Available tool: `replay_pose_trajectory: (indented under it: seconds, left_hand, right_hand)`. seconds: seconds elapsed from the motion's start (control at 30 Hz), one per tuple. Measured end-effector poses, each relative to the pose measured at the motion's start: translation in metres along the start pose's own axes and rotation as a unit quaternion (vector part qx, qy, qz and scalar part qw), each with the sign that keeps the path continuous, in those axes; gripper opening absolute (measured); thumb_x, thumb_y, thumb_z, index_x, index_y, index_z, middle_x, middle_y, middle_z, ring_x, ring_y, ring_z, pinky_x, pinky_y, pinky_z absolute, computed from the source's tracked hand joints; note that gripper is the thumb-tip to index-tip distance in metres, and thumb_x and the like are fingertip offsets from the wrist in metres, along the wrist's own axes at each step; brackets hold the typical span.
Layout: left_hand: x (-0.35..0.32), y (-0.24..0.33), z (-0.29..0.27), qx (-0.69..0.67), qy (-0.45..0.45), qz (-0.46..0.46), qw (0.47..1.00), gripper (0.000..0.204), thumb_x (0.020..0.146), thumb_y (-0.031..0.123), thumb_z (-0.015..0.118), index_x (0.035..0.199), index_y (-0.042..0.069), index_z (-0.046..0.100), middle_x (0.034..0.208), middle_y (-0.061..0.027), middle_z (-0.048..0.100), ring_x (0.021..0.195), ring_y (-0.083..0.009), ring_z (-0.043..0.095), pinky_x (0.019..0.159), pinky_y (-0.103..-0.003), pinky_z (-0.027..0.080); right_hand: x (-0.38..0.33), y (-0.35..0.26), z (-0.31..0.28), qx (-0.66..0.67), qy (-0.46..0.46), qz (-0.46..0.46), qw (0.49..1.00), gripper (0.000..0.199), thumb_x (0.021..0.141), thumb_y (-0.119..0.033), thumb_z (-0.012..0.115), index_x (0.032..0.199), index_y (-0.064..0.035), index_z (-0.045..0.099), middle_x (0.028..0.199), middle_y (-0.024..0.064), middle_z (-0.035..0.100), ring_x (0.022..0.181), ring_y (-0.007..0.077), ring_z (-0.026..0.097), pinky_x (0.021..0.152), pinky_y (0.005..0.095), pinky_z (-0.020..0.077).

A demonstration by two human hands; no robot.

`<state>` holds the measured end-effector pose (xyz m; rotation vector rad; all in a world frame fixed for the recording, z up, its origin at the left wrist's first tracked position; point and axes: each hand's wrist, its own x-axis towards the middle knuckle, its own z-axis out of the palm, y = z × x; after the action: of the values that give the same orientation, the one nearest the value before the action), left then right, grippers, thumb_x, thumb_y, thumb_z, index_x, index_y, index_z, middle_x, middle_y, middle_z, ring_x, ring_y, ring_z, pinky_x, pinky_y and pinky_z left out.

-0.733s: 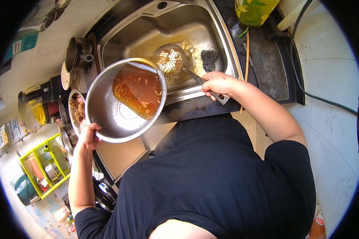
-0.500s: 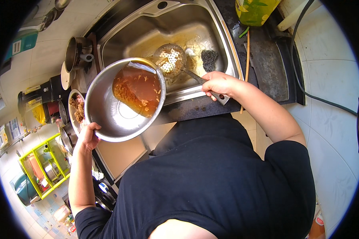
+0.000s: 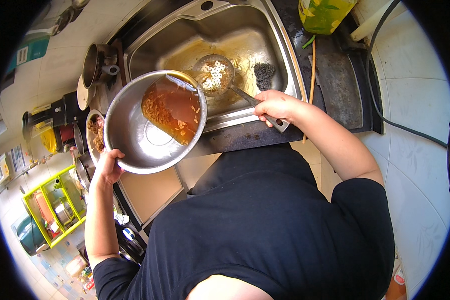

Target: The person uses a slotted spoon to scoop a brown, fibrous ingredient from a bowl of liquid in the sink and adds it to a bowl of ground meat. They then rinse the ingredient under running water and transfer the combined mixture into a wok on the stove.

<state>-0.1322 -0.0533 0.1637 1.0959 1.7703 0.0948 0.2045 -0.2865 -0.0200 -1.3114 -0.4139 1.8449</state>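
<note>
My left hand [image 3: 110, 166] grips the near-left rim of a large metal basin [image 3: 127, 132], which is tilted toward the sink. Reddish-brown liquid [image 3: 177, 107] with pale brown bits has gathered at the basin's far right side and runs over its rim. My right hand [image 3: 277, 107] is closed around the flat metal handle of a skimmer [image 3: 214, 75]. The skimmer's round perforated head lies under the stream, and brown bits are caught on it. Below it is the steel sink [image 3: 185, 37], its bottom wet with yellowish liquid.
A dark scouring pad [image 3: 264, 76] lies in the sink's right part. Right of the sink are a thin wooden stick [image 3: 312, 75] and a yellow-green package [image 3: 325, 15]. To the left stand a bowl of brown food [image 3: 96, 131], a metal pot [image 3: 92, 65] and a green rack [image 3: 55, 205].
The basin has shifted slightly up and left, with my left hand on its rim. Liquid keeps running onto the skimmer, which stays nearly in place.
</note>
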Motion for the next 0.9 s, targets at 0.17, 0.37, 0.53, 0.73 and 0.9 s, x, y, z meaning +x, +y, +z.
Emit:
replay_pose_trajectory:
  seconds: [0.17, 0.37, 0.53, 0.73, 0.9]
  left_hand:
    - [0.009, -0.002, -0.007, 0.014, -0.018, 0.002, 1.0, 0.011, 0.07, 0.006, 0.05, 0.079, 0.0, 0.048, 0.058, -0.0048, 0.052, 0.039, -0.0155, 0.049, 0.035, -0.024, 0.042]
    - [0.02, -0.004, -0.017, 0.012, -0.017, 0.0, 1.0, 0.014, 0.071, 0.006, 0.049, 0.082, -0.001, 0.049, 0.064, -0.0057, 0.054, 0.042, -0.0156, 0.05, 0.038, -0.024, 0.043]
    - [0.015, 0.001, -0.01, 0.02, -0.008, 0.005, 1.0, 0.013, 0.071, 0.006, 0.05, 0.082, -0.001, 0.05, 0.064, -0.0051, 0.054, 0.045, -0.0153, 0.051, 0.039, -0.024, 0.043]
    - [0.009, 0.009, -0.003, 0.008, -0.003, 0.014, 1.0, 0.012, 0.071, 0.004, 0.05, 0.082, -0.001, 0.05, 0.064, -0.0052, 0.053, 0.046, -0.0153, 0.052, 0.043, -0.024, 0.046]
    - [0.017, 0.007, -0.007, -0.006, 0.007, 0.026, 1.0, 0.014, 0.07, 0.001, 0.05, 0.084, -0.003, 0.05, 0.069, -0.0068, 0.054, 0.055, -0.0181, 0.056, 0.055, -0.028, 0.052]
  right_hand:
    - [-0.002, -0.002, 0.001, -0.004, -0.009, 0.002, 1.0, 0.006, 0.072, 0.0, 0.052, 0.076, 0.0039, 0.051, 0.057, 0.0072, 0.051, 0.045, 0.0143, 0.048, 0.043, 0.0283, 0.0426]
    - [0.0, 0.001, -0.002, -0.011, -0.015, 0.002, 1.0, 0.005, 0.072, 0.0, 0.052, 0.075, 0.0036, 0.051, 0.057, 0.007, 0.051, 0.045, 0.0139, 0.048, 0.042, 0.0281, 0.0426]
    - [0.0, 0.004, -0.001, -0.013, -0.017, 0.005, 1.0, 0.003, 0.076, -0.002, 0.051, 0.078, 0.0007, 0.052, 0.057, 0.0024, 0.049, 0.044, 0.0101, 0.046, 0.041, 0.0239, 0.0415]
    - [0.003, 0.008, -0.005, -0.045, -0.021, 0.006, 0.999, 0.004, 0.075, -0.003, 0.051, 0.077, 0.001, 0.052, 0.057, 0.0037, 0.05, 0.044, 0.0114, 0.048, 0.041, 0.0246, 0.0408]
    - [-0.011, -0.004, 0.001, -0.034, -0.014, 0.009, 0.999, 0.004, 0.071, -0.003, 0.053, 0.071, 0.0007, 0.051, 0.057, 0.0062, 0.051, 0.044, 0.0141, 0.05, 0.04, 0.027, 0.0393]
